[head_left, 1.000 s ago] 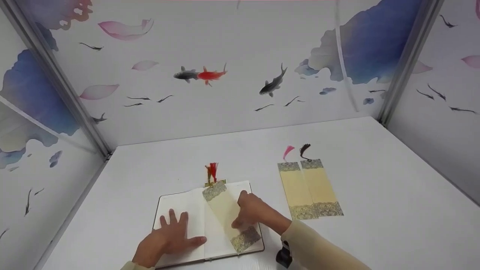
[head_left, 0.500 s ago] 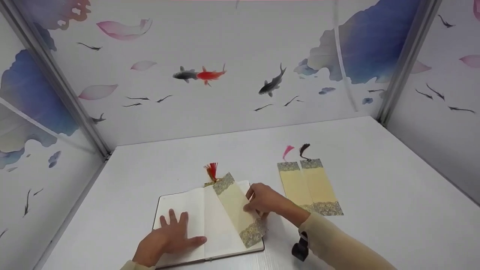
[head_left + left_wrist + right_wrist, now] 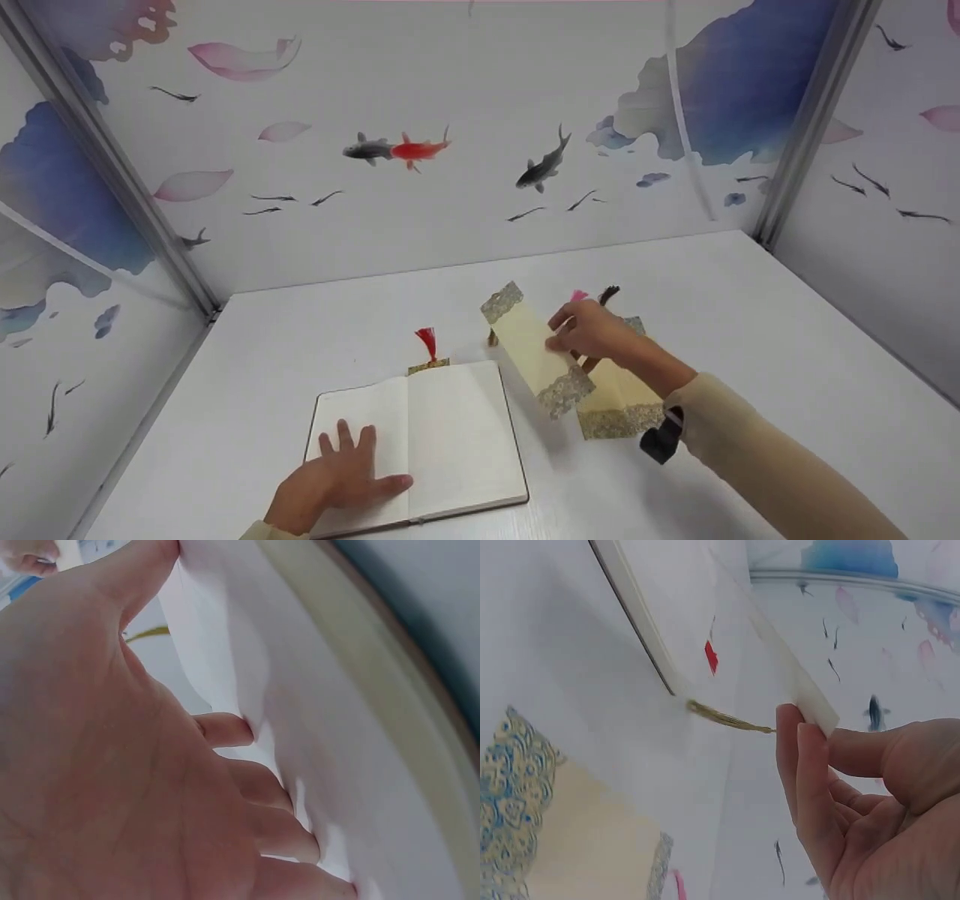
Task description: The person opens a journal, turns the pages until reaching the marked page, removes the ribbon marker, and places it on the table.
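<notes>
In the head view my right hand (image 3: 596,330) pinches a cream bookmark (image 3: 525,345) with patterned grey-gold ends by its long right edge. The bookmark is tilted and raised over the table, right of an open notebook (image 3: 465,435). Its gold tassel (image 3: 731,718) hangs down in the right wrist view, where thumb and fingers grip the bookmark from both sides. My left hand (image 3: 341,469) rests on the left page with fingers spread, and the left wrist view shows its fingertips pressing the paper (image 3: 315,712). Another bookmark's gold end (image 3: 429,367) and red tassel (image 3: 426,343) stick out past the notebook's top edge.
Two similar bookmarks (image 3: 611,421) lie side by side on the white table (image 3: 300,330), partly hidden by my right hand and forearm. One has a pink tassel (image 3: 579,295), the other a dark one (image 3: 610,295). Printed white panels (image 3: 480,217) wall the table at back and sides.
My right hand has lifted the bookmark off the notebook's right page and carried it right and away from me, toward the two bookmarks. My left hand has stayed in place.
</notes>
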Motion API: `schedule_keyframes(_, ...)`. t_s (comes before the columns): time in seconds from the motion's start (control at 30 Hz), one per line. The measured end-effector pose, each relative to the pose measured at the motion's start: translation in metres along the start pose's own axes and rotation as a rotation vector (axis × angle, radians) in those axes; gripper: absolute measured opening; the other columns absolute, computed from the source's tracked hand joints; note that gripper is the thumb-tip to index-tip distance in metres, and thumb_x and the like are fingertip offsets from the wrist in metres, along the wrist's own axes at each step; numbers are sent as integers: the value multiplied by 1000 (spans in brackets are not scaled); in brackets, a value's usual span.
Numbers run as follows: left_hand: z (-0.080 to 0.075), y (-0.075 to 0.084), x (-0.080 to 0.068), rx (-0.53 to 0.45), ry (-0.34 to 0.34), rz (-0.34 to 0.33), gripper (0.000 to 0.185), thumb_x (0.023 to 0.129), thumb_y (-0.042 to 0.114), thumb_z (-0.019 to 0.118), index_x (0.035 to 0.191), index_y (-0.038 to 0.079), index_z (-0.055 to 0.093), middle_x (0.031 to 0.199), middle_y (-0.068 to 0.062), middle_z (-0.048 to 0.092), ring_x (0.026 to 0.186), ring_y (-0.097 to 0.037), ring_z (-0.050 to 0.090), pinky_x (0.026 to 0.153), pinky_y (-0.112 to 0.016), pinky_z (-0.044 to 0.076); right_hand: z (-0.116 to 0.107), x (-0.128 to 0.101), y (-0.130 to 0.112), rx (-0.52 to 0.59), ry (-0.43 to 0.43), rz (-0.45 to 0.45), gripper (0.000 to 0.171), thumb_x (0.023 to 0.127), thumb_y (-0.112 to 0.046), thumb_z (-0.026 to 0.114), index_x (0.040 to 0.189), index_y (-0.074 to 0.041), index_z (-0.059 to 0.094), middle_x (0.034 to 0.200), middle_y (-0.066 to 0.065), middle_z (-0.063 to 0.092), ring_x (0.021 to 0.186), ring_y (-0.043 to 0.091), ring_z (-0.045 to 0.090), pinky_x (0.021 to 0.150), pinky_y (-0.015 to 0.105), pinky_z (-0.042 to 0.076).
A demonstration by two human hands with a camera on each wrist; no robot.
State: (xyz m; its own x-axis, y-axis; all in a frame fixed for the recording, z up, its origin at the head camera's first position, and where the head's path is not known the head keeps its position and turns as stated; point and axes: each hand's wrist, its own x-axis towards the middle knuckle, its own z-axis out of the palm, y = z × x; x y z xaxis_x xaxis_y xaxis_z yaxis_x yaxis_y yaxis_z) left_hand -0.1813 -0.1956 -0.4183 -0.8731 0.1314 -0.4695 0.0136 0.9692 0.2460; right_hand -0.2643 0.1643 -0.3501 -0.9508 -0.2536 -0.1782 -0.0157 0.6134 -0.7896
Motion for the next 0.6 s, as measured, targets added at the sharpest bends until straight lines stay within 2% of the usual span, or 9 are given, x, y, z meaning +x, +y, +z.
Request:
schedule_keyframes(0.2, -1, 1, 2, 5, -10, -5, 119, 82, 79, 58, 154, -8, 20, 157, -46, 4, 142, -70, 3, 107, -81, 21, -44, 1, 7, -54, 44, 37, 39, 98, -16, 64, 129, 5, 58, 107, 15, 67, 80, 14, 63, 60, 27, 57)
schedule_keyframes(0.33, -2, 2, 3, 13, -18, -18, 120, 81, 80, 57, 154, -8, 20, 158, -45, 3, 143, -69, 3, 107, -80, 21, -72, 3, 17, -74, 95, 68, 47, 100, -18, 61, 137, 8, 52, 118, 23, 64, 90, 19, 65, 67, 29, 59)
schedule_keyframes(0.6, 1, -2, -1, -15, -9, -14, 120, 81, 80, 57, 155, -7, 18, 158, -44, 2, 143, -69, 2, 105, -82, 23, -108, 9, 39, -50, 141, 156, 54, 101, -19, 57, 144, 11, 43, 131, 30, 57, 107, 30, 65, 79, 35, 60)
